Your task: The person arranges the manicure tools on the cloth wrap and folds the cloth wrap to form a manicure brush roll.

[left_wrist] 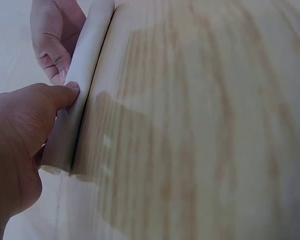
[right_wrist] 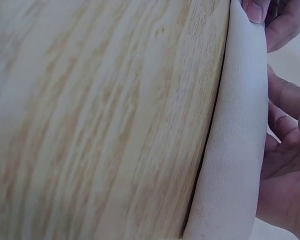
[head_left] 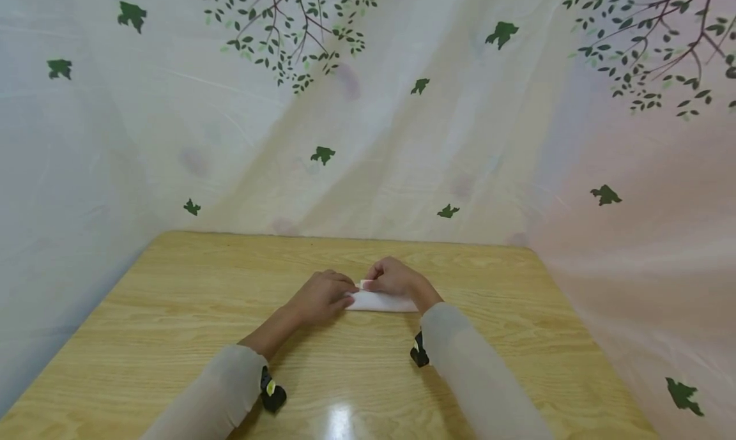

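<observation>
A white, finely textured rolled cloth (head_left: 382, 302) lies crosswise on the table, its long near edge facing me. My left hand (head_left: 324, 297) holds its left end, the thumb pressed on top and the fingers behind, as the left wrist view shows. Behind the roll, my right hand (head_left: 395, 277) pinches a small white tab (head_left: 365, 284) between thumb and fingers, close to the left fingertips. In the right wrist view, the cloth (right_wrist: 235, 125) partly covers the right hand (right_wrist: 290, 150), and the left thumb (right_wrist: 255, 12) presses the far end.
The wood-grain table (head_left: 201, 318) extends around the hands, with a light reflection near its front. A pale curtain (head_left: 368, 140) with printed leaves and branches hangs behind and at both sides. Each sleeve cuff has a dark wrist device (head_left: 273, 392) on it.
</observation>
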The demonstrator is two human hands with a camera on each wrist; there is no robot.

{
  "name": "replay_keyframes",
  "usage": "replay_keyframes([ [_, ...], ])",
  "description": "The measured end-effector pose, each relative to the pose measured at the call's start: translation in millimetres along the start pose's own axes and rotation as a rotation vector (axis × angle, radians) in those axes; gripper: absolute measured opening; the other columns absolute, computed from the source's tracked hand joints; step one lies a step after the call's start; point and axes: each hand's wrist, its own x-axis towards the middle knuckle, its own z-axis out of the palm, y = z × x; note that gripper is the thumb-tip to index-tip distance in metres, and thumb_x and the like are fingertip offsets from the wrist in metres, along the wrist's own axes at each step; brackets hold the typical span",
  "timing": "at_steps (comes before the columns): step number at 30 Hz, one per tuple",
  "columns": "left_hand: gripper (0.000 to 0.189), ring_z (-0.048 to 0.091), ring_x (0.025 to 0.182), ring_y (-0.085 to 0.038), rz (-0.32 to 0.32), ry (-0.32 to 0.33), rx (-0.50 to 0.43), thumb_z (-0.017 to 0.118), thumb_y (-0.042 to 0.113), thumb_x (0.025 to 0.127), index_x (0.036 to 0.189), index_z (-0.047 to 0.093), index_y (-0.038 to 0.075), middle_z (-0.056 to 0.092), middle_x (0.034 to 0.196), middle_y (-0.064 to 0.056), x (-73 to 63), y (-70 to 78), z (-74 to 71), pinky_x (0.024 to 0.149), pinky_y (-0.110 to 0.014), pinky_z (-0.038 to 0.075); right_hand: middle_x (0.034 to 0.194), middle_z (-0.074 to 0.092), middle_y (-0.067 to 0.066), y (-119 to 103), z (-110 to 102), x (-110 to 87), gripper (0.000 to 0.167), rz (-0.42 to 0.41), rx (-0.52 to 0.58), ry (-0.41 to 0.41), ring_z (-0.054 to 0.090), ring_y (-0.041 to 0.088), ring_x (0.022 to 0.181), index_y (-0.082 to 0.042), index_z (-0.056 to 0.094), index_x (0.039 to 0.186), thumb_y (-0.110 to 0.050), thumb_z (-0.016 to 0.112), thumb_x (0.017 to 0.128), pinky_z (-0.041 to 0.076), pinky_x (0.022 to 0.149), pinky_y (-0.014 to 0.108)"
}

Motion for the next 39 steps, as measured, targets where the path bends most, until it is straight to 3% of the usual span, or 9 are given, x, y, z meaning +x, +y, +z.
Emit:
replay_keyframes([
  [7, 0.021, 0.067, 0.106, -0.027, 0.027, 0.014, 0.003, 0.072, 0.020, 0.096, 0.112, 0.079, 0.008, 0.074, 0.114, -0.007, -2.3, 2.0, -1.6, 0.090, -0.047, 0.053, 0.092, 0.070, -0.002, 2, 4, 0.5, 0.010, 0.001, 0.017, 0.006, 0.057, 0.012, 0.083, -0.009, 0.075, 0.094, -0.020, 0.074, 0.096, 0.044, 0.074, 0.026],
  [17, 0.020, 0.067, 0.105, -0.027, 0.023, 0.031, 0.011, 0.074, 0.019, 0.094, 0.111, 0.079, 0.008, 0.075, 0.112, -0.006, -2.1, 2.6, -2.2, 0.091, -0.047, 0.052, 0.100, 0.076, 0.003, 6, 9, 1.0, 0.014, -0.071, 0.052, 0.070, 0.058, 0.010, 0.083, -0.004, 0.078, 0.091, -0.014, 0.070, 0.097, 0.045, 0.074, 0.025],
  [28, 0.018, 0.068, 0.103, -0.027, 0.036, 0.039, 0.014, 0.076, 0.018, 0.093, 0.108, 0.080, 0.008, 0.075, 0.110, -0.005, -1.9, 4.4, -3.6, 0.090, -0.047, 0.052, 0.084, 0.068, -0.004, 4, 9, -0.1, 0.012, -0.043, 0.037, 0.046, 0.053, 0.011, 0.078, -0.008, 0.075, 0.088, -0.015, 0.072, 0.096, 0.041, 0.070, 0.026],
  [39, 0.017, 0.067, 0.101, -0.027, 0.060, 0.019, 0.044, 0.077, 0.017, 0.092, 0.107, 0.080, 0.009, 0.075, 0.110, -0.004, 0.8, 3.2, -5.3, 0.087, -0.048, 0.053, 0.087, 0.071, -0.003, 0, 11, -0.1, 0.008, -0.021, 0.050, 0.052, 0.055, 0.010, 0.076, -0.007, 0.076, 0.088, -0.011, 0.073, 0.094, 0.043, 0.068, 0.024],
])
